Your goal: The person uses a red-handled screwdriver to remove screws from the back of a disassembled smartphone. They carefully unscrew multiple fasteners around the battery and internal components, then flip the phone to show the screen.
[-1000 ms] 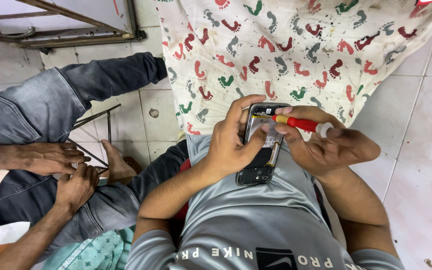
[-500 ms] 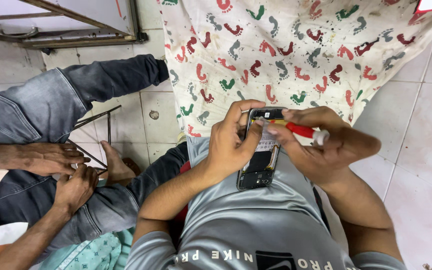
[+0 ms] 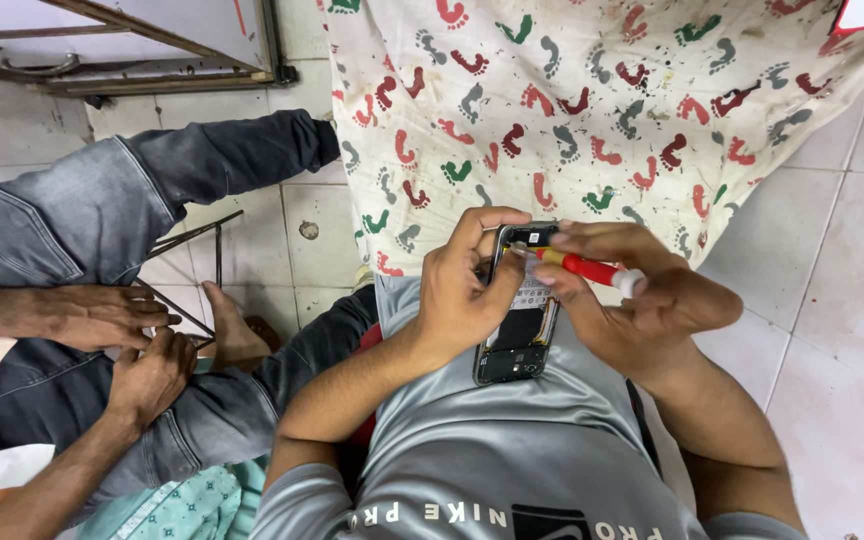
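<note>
Screwdriver point(image 3: 592, 269) now lower over left-held phone point(image 3: 518, 330).

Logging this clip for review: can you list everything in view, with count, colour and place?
phone: one, black, back cover off, on the lap, middle
screwdriver: one, red handle with white cap, tip at the phone's top end
cloth: one, cream with coloured footprint pattern, on the floor ahead
tiled floor: pale tiles, all around
metal frame: one, dark, top left
thin metal rods: a few, dark, left
co-worker's hands: two, on the rods, left; grey jeans above
left hand: holds the phone's left edge
right hand: fingers grip the screwdriver
</note>
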